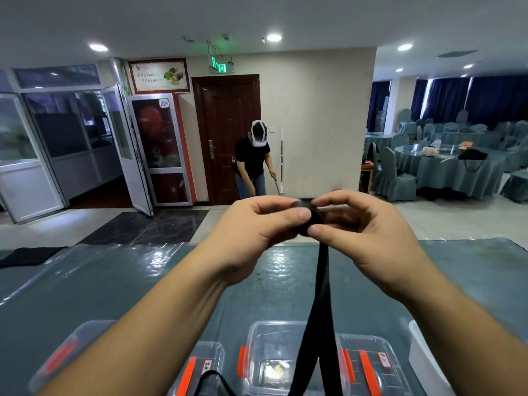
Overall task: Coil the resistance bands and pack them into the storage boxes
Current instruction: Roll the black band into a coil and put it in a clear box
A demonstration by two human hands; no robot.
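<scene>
Left hand: the left hand [254, 224] is raised above the table, thumb and curled fingers pinching the small rolled part of the black resistance band [321, 295].
Right hand: the right hand [368, 230] meets it from the right, thumb and forefinger pinching the same roll, the other fingers curled behind.
Band: the coiled end sits between the two hands; the loose flat tail hangs straight down from it, crossing in front of the open box near the bottom edge.
Open box: a clear storage box [257, 338] with orange latches stands open on the near middle of the table; something pale lies in its bottom, too blurred to name.
Closed boxes: a clear lidded box [368, 364] with orange clips and a label stands just right of it; another lidded box [205, 364] stands to the left, partly hidden by the left forearm.
Surface: the table [128, 281] wears a grey-green cloth under a glossy, wrinkled clear plastic sheet that catches the ceiling lights.
Room: tiled floor with a dark mat [148, 227] beyond the table; a dark red door [225, 132] under a green exit sign [221, 67] in the far wall.
Far middle: a person [254, 161] in a black top bends forward holding a mop handle.
Far right: round tables [445, 167] and chairs covered in grey-green cloth, dark blue curtains [468, 98] behind.
Far left: glass partitions [57, 132] with an open aluminium-framed door.
</scene>
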